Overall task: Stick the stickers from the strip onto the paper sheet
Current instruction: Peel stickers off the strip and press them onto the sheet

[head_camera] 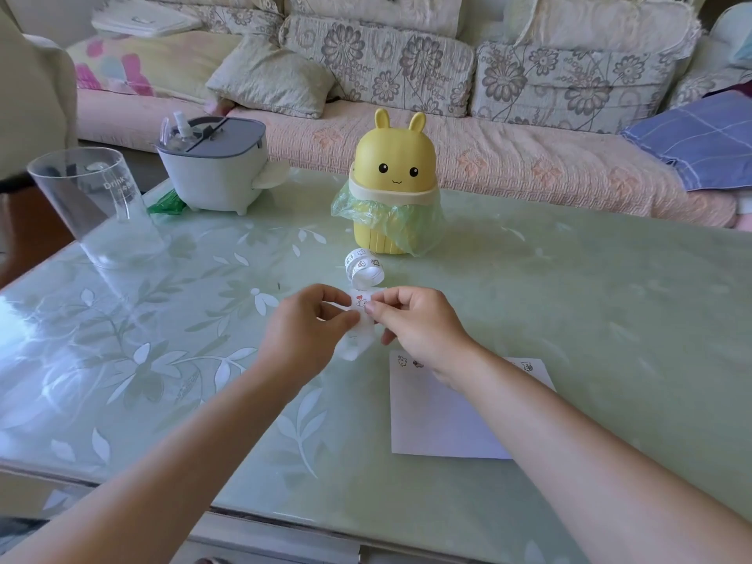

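**Green glass table, strip held between both hands**

Pale green table (569, 287) with a leaf pattern stands before a flowered sofa (407, 128). At far left is a clear cup (91, 197), then a white and grey container (215, 164). The left hand (309, 319) pinches the strip (360, 303) between thumb and forefinger; the strip's far end lies coiled on the table just before a yellow bunny bin (392, 185). The right hand (415, 319) pinches the same strip with thumb and forefinger tips, its other fingers curled. Under the right wrist lies the paper sheet (439, 417), with small stickers (402, 361) along its top edge.
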A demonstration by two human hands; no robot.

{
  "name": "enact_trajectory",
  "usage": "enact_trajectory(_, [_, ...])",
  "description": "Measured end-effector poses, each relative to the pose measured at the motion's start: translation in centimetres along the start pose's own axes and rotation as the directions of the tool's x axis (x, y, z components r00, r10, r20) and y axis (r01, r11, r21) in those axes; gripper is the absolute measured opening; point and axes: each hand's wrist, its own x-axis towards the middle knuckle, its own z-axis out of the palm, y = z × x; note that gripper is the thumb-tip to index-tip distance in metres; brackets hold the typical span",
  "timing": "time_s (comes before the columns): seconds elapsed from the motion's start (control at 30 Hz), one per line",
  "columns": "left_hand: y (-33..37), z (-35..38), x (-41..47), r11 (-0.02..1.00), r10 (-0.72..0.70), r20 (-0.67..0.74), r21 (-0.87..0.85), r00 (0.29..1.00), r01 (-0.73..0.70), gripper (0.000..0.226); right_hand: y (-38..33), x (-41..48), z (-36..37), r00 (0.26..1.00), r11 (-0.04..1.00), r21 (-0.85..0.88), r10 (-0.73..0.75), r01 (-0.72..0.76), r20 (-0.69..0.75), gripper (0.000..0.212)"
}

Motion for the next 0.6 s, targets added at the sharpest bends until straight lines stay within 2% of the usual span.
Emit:
enact_trajectory(0.07, [0.0,0.0,-0.2,0.999,0.024,-0.007,0.046,1.0,-0.024,0.016,0.2,0.0,0.0,1.0,1.0,-0.006,0.004,-0.004,-0.018,0.007])
enact_trajectory(0.13, [0.1,-0.1,-0.3,0.99,0.071,-0.071,0.128,0.995,-0.061,0.021,0.2,0.0,0.0,0.999,1.0,-0.009,0.014,-0.015,-0.033,0.009])
enact_trajectory(0.2, [0.3,-0.2,-0.4,0.978,0.116,-0.113,0.186,0.987,-0.094,0.017,0.1,-0.1,0.0,0.999,1.0,0.008,0.03,-0.03,-0.02,0.007])
enact_trajectory(0.33, [1.2,-0.3,-0.7,0.984,0.074,-0.069,0.167,0.995,-0.061,0.009,-0.2,-0.3,0.1,1.0,0.998,0.059,0.02,-0.02,0.002,0.005])
enact_trajectory(0.4, [1.5,-0.4,-0.8,0.993,0.03,-0.051,0.113,0.998,-0.024,0.013,-0.3,-0.4,0.2,1.0,0.999,0.053,0.002,-0.004,0.025,0.009])
enact_trajectory(0.53, [2.0,-0.9,-0.6,0.979,-0.148,0.052,-0.133,0.988,0.154,0.022,-0.4,-0.6,0.3,0.998,0.999,0.04,-0.029,0.027,0.052,0.007])
enact_trajectory(0.6, [2.0,-1.1,-0.6,0.966,-0.177,0.095,-0.173,0.98,0.191,0.023,-0.4,-0.6,0.2,0.997,0.998,0.021,-0.052,0.051,0.054,0.007])
